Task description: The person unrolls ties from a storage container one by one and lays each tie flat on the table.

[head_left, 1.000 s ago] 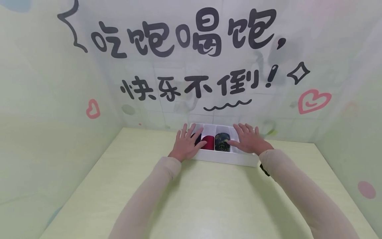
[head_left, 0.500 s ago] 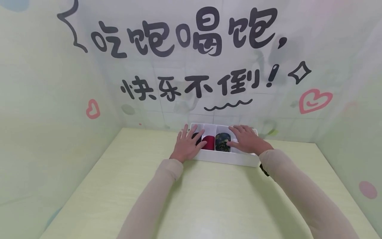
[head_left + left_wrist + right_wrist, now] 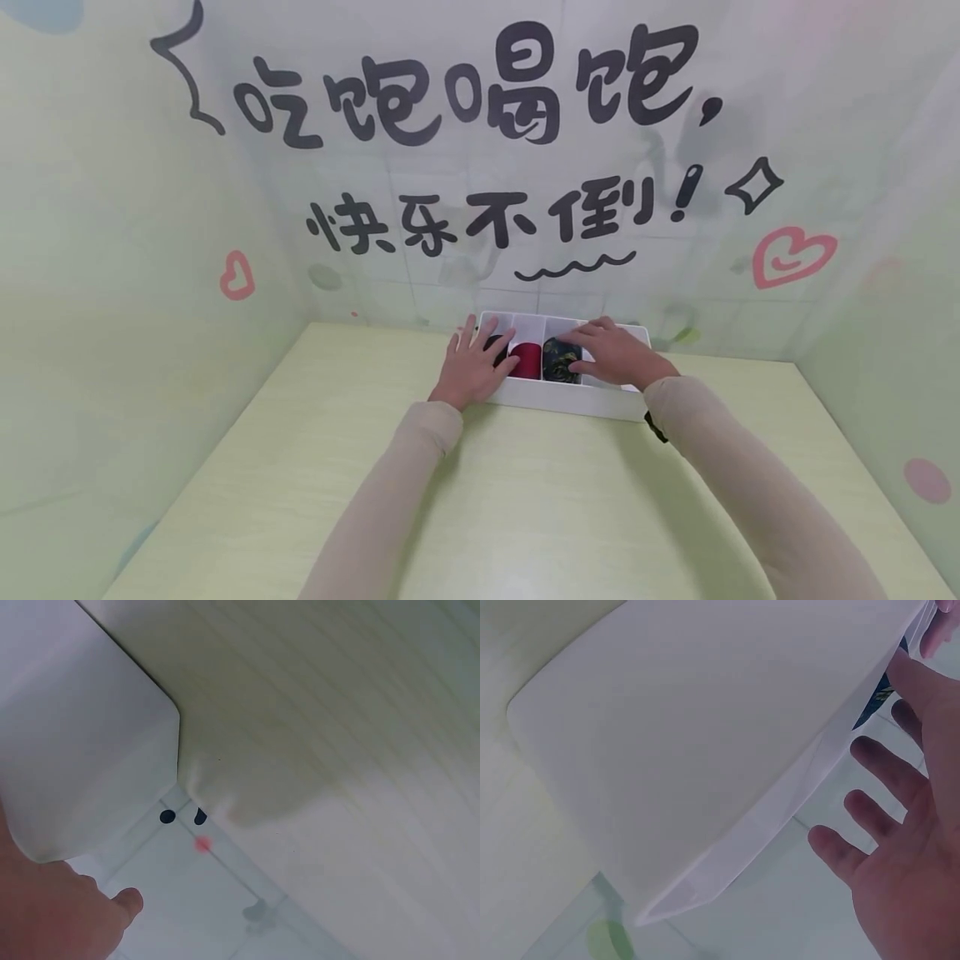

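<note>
In the head view, a long white divided box [image 3: 570, 402] stands at the back of the table, holding rolled cloth pieces that look like neckties. One is a dark roll [image 3: 496, 350] at the left, one a red roll [image 3: 527, 360], one a dark patterned roll [image 3: 558, 367]. My left hand [image 3: 471, 370] lies over the box's left end, fingers spread, partly covering the dark roll. My right hand [image 3: 618, 357] reaches over the right part, thumb and forefinger at the patterned roll. In the right wrist view, the fingers [image 3: 881, 776] of that hand are spread and loosely bent above the rim.
Behind the box rises a pale wall [image 3: 420, 275] printed with large dark characters. Side panels [image 3: 862, 333] enclose the light wooden table [image 3: 525, 500] left and right. The box's rear edge is close to the back wall.
My right hand has moved left over the box, its fingers coming from the right compartment onto the patterned roll. The left hand has stayed almost in place.
</note>
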A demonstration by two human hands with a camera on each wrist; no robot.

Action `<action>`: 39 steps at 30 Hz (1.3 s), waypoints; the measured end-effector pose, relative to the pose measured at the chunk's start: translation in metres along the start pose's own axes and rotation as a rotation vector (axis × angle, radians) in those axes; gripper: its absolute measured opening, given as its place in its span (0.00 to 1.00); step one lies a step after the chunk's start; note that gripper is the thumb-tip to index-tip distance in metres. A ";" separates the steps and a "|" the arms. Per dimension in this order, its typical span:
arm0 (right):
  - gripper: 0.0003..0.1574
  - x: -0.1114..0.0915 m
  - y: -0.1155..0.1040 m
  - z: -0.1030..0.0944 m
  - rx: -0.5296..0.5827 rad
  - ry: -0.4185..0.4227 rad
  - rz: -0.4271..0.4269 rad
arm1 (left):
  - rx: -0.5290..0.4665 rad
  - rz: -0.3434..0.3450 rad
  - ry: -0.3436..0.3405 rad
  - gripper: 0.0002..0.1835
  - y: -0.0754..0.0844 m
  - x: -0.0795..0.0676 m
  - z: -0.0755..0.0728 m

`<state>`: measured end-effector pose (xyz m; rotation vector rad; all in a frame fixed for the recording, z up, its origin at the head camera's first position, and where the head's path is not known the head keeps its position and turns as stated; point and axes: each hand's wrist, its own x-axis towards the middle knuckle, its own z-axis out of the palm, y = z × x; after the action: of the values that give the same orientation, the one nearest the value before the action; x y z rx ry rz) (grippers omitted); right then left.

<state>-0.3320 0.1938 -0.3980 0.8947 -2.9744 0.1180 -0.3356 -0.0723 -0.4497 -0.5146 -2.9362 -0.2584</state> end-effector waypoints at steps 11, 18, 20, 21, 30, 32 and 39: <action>0.29 0.020 -0.013 0.008 -0.092 0.012 -0.054 | 0.024 -0.017 0.010 0.30 -0.001 0.000 0.003; 0.27 0.030 -0.021 0.010 -0.029 -0.030 0.012 | 0.017 -0.024 0.001 0.30 -0.001 0.001 0.007; 0.26 0.032 -0.023 0.010 -0.008 -0.035 0.027 | 0.014 -0.032 -0.002 0.30 -0.002 0.002 0.008; 0.26 0.032 -0.024 0.011 -0.003 -0.033 0.027 | 0.009 -0.035 0.000 0.30 -0.002 0.002 0.008; 0.30 0.037 -0.023 0.015 0.092 -0.073 0.086 | -0.011 -0.046 0.014 0.29 -0.001 0.003 0.008; 0.31 0.038 -0.023 0.016 0.098 -0.073 0.088 | -0.014 -0.044 0.019 0.29 0.000 0.003 0.008; 0.31 0.039 -0.022 0.015 0.103 -0.077 0.084 | 0.012 -0.052 0.020 0.30 0.000 0.003 0.008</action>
<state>-0.3522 0.1526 -0.4098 0.8008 -3.1032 0.2463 -0.3392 -0.0700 -0.4565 -0.4323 -2.9324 -0.2505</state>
